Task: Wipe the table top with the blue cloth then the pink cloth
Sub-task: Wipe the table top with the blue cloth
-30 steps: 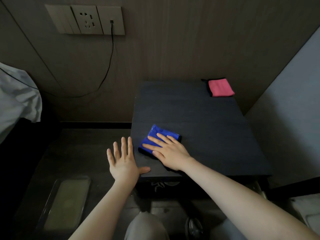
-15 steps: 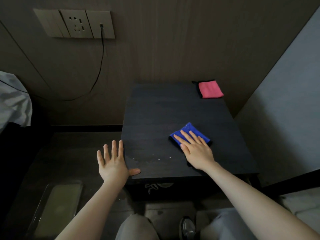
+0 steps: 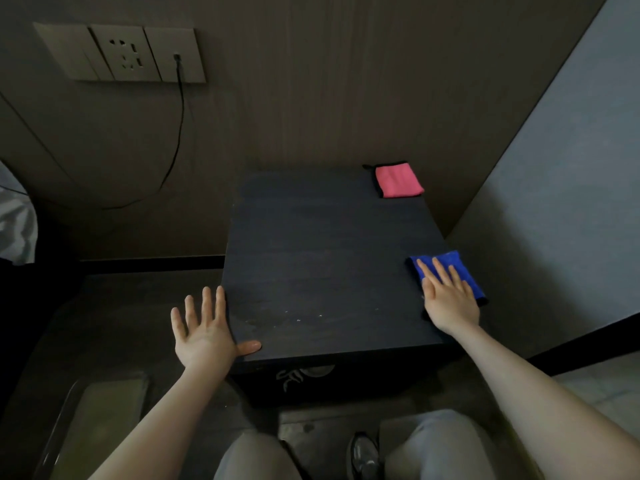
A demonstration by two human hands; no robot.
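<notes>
The dark table top [image 3: 322, 258] fills the middle of the view. My right hand [image 3: 448, 297] lies flat, fingers spread, pressing the folded blue cloth [image 3: 457, 268] against the table's right edge, with the cloth's corner hanging over the side. The pink cloth [image 3: 398, 180] lies folded at the far right corner, untouched. My left hand [image 3: 206, 330] is spread open against the table's near left corner, thumb on the top surface, holding nothing. A few pale specks show on the table near the front edge.
A brown wall with a socket panel [image 3: 121, 53] and a hanging black cable [image 3: 178, 133] stands behind. A grey wall [image 3: 571, 202] hems the table on the right. White fabric [image 3: 15, 226] lies at the far left. My knees and a shoe [image 3: 362, 455] are below.
My right hand slid the blue cloth from the table's near left part across to the right edge. My left hand stayed at the near left corner.
</notes>
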